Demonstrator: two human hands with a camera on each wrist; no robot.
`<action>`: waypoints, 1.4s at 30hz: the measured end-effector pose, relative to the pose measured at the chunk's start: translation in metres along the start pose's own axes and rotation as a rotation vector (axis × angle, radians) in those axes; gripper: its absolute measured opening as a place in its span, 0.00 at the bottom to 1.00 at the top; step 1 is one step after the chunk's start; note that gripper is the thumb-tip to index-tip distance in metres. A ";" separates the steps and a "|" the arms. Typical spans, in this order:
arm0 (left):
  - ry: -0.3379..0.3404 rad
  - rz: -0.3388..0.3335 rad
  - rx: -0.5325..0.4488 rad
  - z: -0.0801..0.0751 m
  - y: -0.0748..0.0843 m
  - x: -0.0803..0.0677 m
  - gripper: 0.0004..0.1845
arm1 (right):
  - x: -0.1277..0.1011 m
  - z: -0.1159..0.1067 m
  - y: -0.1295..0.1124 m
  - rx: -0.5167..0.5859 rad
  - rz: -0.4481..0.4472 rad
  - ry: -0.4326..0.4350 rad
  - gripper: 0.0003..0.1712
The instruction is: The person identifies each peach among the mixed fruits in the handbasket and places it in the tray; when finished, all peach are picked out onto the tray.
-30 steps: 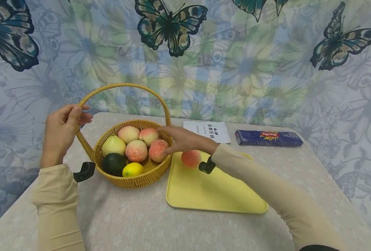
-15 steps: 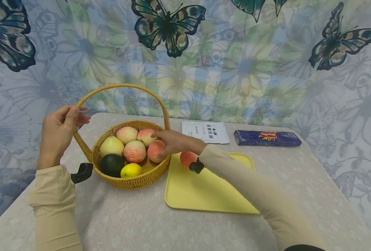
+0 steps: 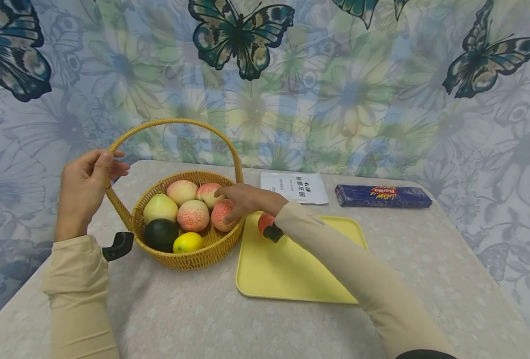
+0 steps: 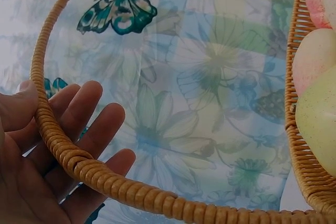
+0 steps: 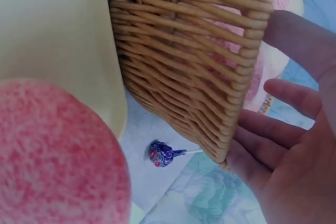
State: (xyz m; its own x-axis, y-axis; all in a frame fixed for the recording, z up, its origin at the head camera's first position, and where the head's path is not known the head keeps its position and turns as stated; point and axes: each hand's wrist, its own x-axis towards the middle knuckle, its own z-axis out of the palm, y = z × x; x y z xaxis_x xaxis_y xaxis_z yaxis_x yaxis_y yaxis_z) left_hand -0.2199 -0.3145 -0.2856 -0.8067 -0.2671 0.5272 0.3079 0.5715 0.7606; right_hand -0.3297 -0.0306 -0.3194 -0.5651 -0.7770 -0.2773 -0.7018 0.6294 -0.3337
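Observation:
A wicker basket (image 3: 193, 260) holds several peaches (image 3: 193, 216), a pale yellow-green pear-like fruit (image 3: 160, 208), a dark green round fruit (image 3: 160, 235) and a lemon (image 3: 188, 243). My left hand (image 3: 82, 187) is at the left side of the basket handle (image 4: 63, 150); its thumb touches the handle and its fingers spread loosely behind it. Over the basket's right rim reaches my right hand (image 3: 249, 200), its fingers spread at the rightmost peach (image 3: 222, 215); whether they press it is hard to tell. Another peach (image 5: 63, 156) lies on the yellow tray (image 3: 291, 279), partly behind the wrist.
A white packet (image 3: 293, 188) and a dark blue Barilla box (image 3: 383, 196) lie behind the tray. In the right wrist view a wrapped lollipop (image 5: 161, 153) lies beside the basket. A patterned butterfly cloth (image 3: 354, 114) hangs at the table's back edge.
My right hand has moved left, further over the basket rim to the rightmost peach, then stayed nearly still. The forearm now covers more of the tray peach. My left hand stays at the handle.

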 end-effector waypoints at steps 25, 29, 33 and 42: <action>-0.008 -0.009 0.004 -0.001 -0.001 0.001 0.22 | 0.009 0.015 0.008 -0.121 -0.107 0.097 0.37; -0.011 -0.008 0.006 0.000 -0.001 0.002 0.22 | 0.005 0.015 0.010 -0.069 -0.110 0.129 0.41; -0.011 -0.009 0.008 0.000 -0.001 0.003 0.23 | 0.002 0.015 0.012 -0.020 -0.122 0.166 0.40; -0.009 -0.011 -0.001 0.000 -0.001 0.006 0.22 | -0.003 0.016 0.012 0.158 -0.132 0.312 0.40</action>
State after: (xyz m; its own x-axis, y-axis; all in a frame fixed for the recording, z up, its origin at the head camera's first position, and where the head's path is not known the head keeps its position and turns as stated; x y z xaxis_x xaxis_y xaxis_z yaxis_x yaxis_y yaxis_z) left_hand -0.2249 -0.3160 -0.2831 -0.8144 -0.2669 0.5153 0.2990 0.5680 0.7668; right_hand -0.3296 -0.0203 -0.3371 -0.5963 -0.8007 0.0577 -0.7159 0.4978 -0.4895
